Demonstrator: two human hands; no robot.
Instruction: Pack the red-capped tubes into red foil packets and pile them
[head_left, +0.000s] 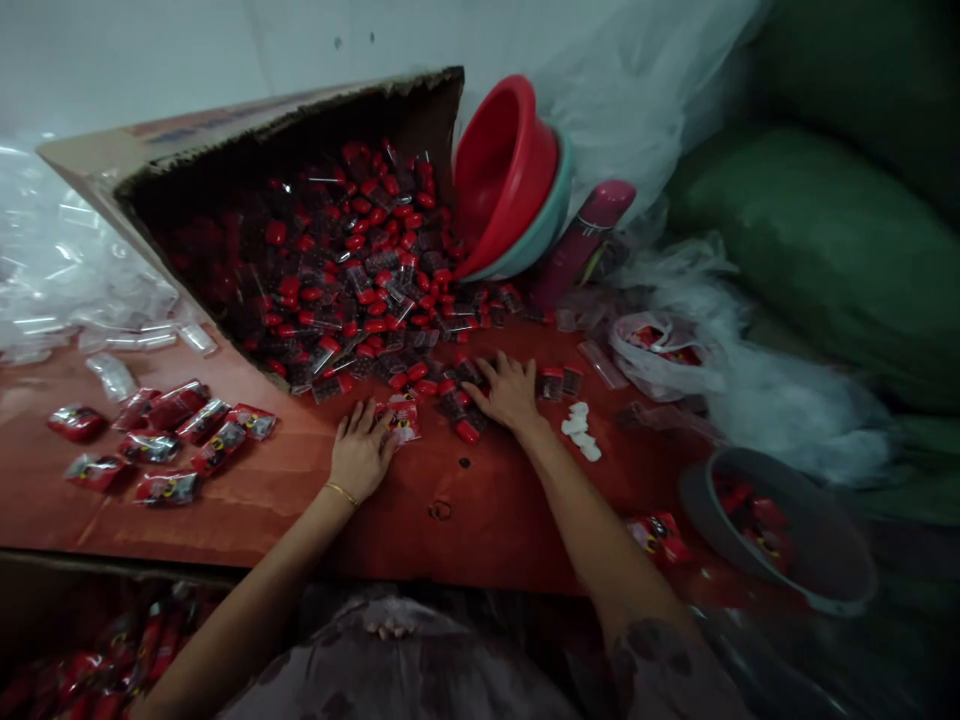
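red tabletop (487, 540) gives room toward its near edge; our left hand (361, 455), fingers apart, touches a packet (407, 418); our right hand (507, 393), spread loosely, borders capped containers (457, 403).

The left hand (361, 455) touched a red packet (406, 420); more packets (166, 487) lay to its left. The right hand (508, 392) was by little jars (466, 430), with white bits (578, 424) to its right. Past both hands, a box (135, 145) held more jars.

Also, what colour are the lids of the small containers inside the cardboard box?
The lids are red, seen best in the head view.
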